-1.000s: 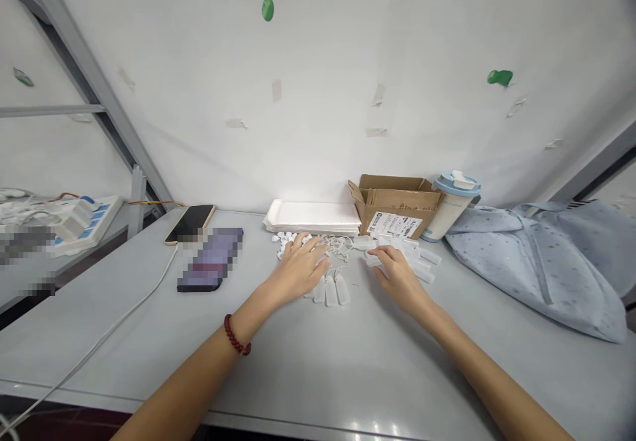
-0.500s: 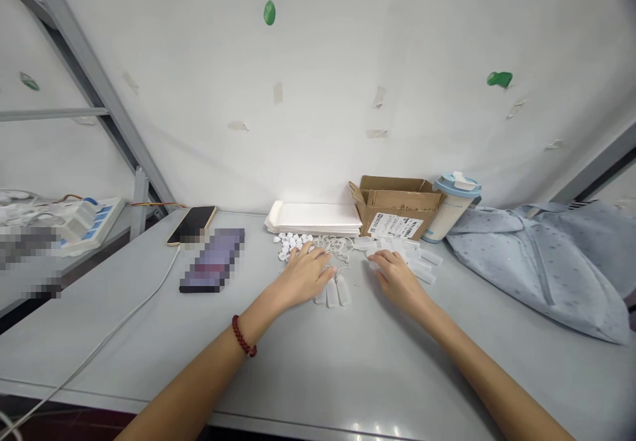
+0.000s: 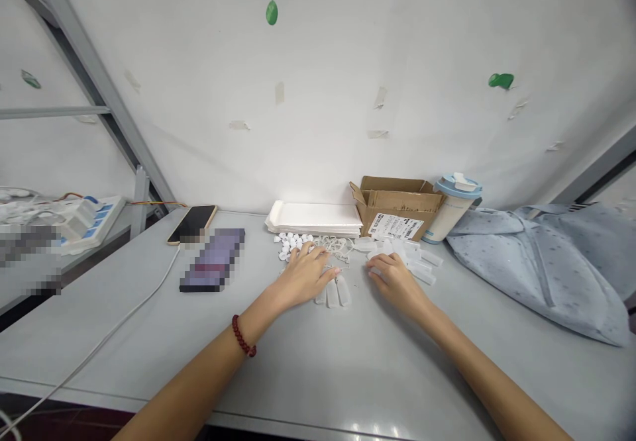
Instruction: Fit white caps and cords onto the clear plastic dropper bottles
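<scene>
Long white power strip with blue sockets: at my far left, beyond a grey metal post.
Black-screened phone with a gold rim: flat on the glossy grey bench.
Dark-edged purple rectangular slab: just beside the phone, its face blurred out.
My left hand: palm down, fingers loosely spread, gripping nothing I can see; a dark red beaded bracelet circles the wrist.
Small white plastic caps: clustered at my left fingertips, in front of a flat stack of white envelopes.
Tangled thin white cords: between my hands.
Translucent flat plastic tags: several fanned beside my left thumb, more piled around my right fingertips.
My right hand: fingers curled at that pile; I cannot tell whether they pinch a tag.
Open brown cardboard box: behind the pile.
White cup with a pale blue lid: tilted, beside the box.
Pale blue patterned fabric bag: slumped at my far right.
</scene>
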The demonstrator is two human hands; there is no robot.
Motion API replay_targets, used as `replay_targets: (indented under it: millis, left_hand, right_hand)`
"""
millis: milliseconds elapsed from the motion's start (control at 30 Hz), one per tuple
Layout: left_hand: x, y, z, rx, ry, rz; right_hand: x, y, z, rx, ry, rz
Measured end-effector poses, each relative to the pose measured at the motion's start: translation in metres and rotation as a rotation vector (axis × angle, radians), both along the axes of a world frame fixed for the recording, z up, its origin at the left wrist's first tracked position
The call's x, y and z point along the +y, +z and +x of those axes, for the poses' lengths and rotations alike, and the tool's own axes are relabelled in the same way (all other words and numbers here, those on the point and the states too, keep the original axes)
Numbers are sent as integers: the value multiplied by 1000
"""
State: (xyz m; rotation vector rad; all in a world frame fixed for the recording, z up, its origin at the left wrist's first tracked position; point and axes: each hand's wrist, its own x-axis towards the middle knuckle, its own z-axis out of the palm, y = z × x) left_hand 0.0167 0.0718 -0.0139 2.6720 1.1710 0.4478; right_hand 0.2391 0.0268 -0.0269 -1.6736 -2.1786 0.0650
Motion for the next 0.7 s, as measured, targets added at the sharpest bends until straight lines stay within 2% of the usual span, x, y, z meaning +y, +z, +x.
replay_targets:
  millis: [367,533,700]
  left_hand:
    - [2,5,0,-148,81,10]
    - [5,2,-1,-269,70,32]
    - [8,1,-1,-357,119,31]
  right_hand:
    - [0,0,1,71,-54,29]
    - [0,1,2,-23,-98,2]
    - [-1,1,3,-106,-104,-54]
